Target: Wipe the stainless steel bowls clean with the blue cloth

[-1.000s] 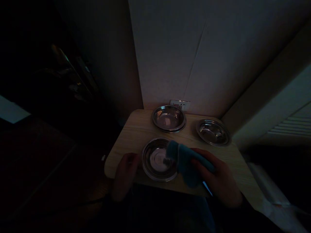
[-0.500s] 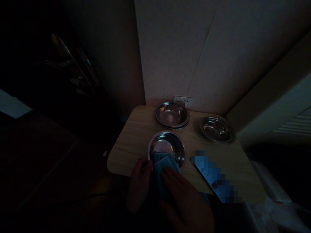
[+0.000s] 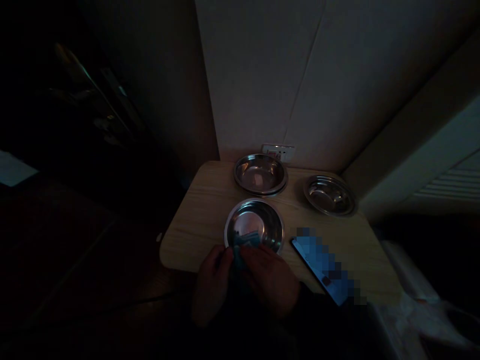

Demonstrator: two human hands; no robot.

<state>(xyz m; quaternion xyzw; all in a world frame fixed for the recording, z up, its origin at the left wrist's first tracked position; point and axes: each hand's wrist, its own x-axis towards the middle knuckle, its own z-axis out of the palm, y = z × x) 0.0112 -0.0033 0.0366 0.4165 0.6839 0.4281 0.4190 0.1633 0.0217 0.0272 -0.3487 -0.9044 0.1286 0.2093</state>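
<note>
A round, shiny metal bowl (image 3: 252, 220) rests near the front edge of the small wooden table. My left hand (image 3: 213, 280) grips the bowl's near-left rim between thumb and fingers. In my right hand (image 3: 270, 277) is a blue cloth (image 3: 247, 240), pressed against the inner near side of the bowl. Part of the cloth hangs below the rim, hidden among the dark hands. Dim light makes the fingertips under the cloth hard to see.
Stacked metal bowls (image 3: 260, 174) stand at the back by a wall socket (image 3: 278, 151). More metal bowls (image 3: 330, 196) sit at the back right. A lit phone (image 3: 324, 270), partly pixelated, lies right on the wooden table (image 3: 191, 220). A door handle (image 3: 75, 65) shows at the left.
My right hand has moved forward and left with the cloth, now lower over the bowl's near inner wall. My left hand stays at the rim. The whole view has shifted slightly.
</note>
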